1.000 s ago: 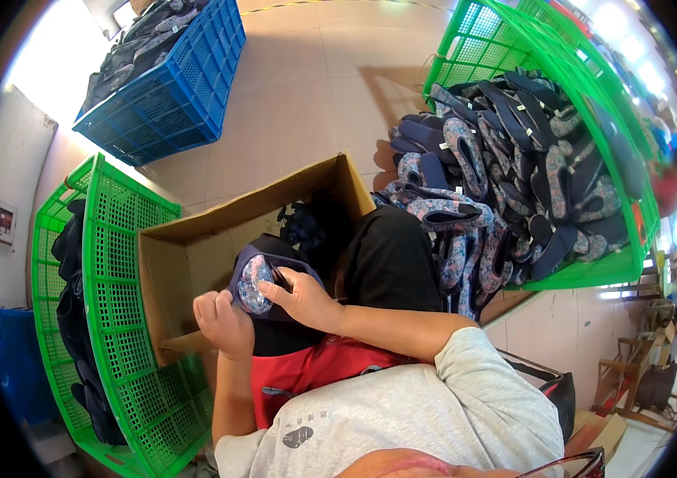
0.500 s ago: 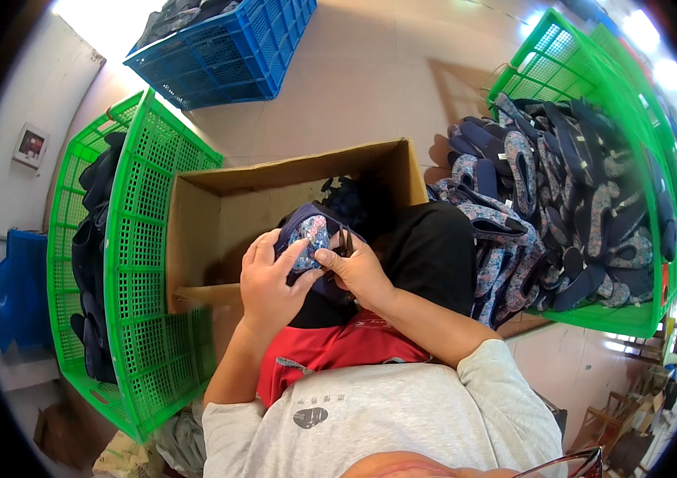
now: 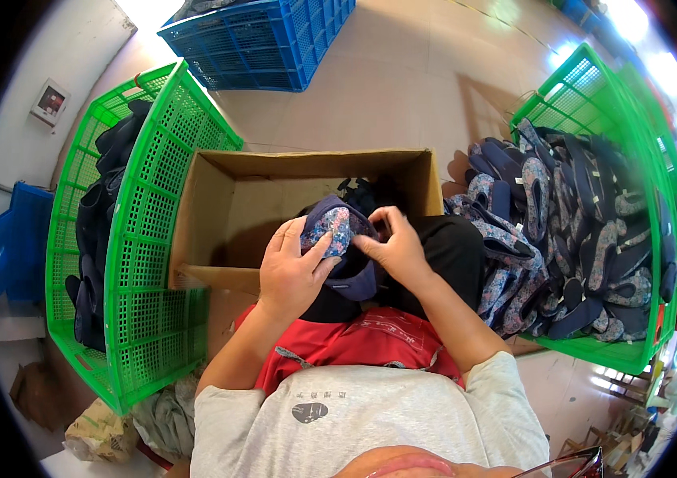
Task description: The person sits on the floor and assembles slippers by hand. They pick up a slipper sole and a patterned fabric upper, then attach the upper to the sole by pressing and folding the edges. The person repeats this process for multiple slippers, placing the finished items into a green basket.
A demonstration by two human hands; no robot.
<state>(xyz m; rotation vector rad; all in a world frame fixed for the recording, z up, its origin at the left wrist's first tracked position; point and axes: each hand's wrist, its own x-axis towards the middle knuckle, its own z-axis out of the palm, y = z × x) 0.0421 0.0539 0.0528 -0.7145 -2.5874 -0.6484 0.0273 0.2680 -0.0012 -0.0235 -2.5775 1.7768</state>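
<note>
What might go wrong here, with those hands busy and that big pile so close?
The navy fabric piece with a floral patch is in the left hand, the right hand at its edge. A loosened grip might drop it into the open brown cardboard box.

The heap of navy and floral fabric pieces bulges from the right-hand green plastic crate toward the black-trousered knee; a bump could topple some.

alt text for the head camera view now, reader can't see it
A person holds a navy, floral-patterned fabric piece in the left hand, right hand against it, by an open cardboard box. A green crate of dark pieces stands at left; another crate at right holds heaped navy and floral pieces.
</note>
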